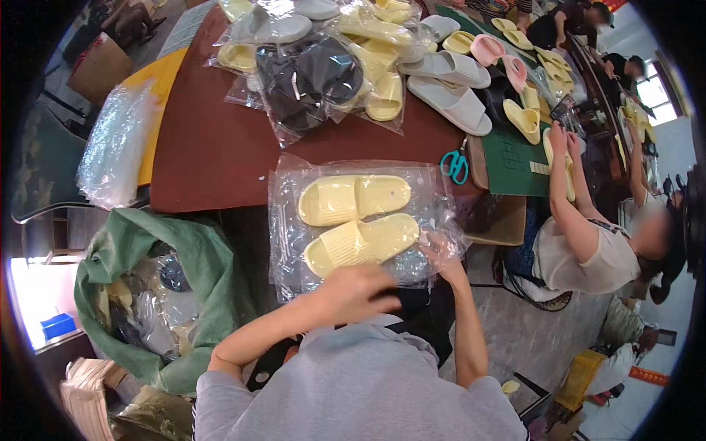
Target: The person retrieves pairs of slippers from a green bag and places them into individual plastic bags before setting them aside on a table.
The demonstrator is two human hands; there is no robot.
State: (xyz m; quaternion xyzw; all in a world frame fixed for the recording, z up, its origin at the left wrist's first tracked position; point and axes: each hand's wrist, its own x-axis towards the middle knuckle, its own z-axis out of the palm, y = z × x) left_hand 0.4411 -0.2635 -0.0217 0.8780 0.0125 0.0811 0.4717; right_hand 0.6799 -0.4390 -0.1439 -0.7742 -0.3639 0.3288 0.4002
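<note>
Right now my left hand [360, 288] grips the near edge of the clear bag [294, 242] and my right hand [441, 253] pinches its right corner. Inside, the yellow slippers [357, 220] lie side by side at the counter [213, 154] edge. The slick film overhangs; a loose pinch could tip them floorward.
</note>
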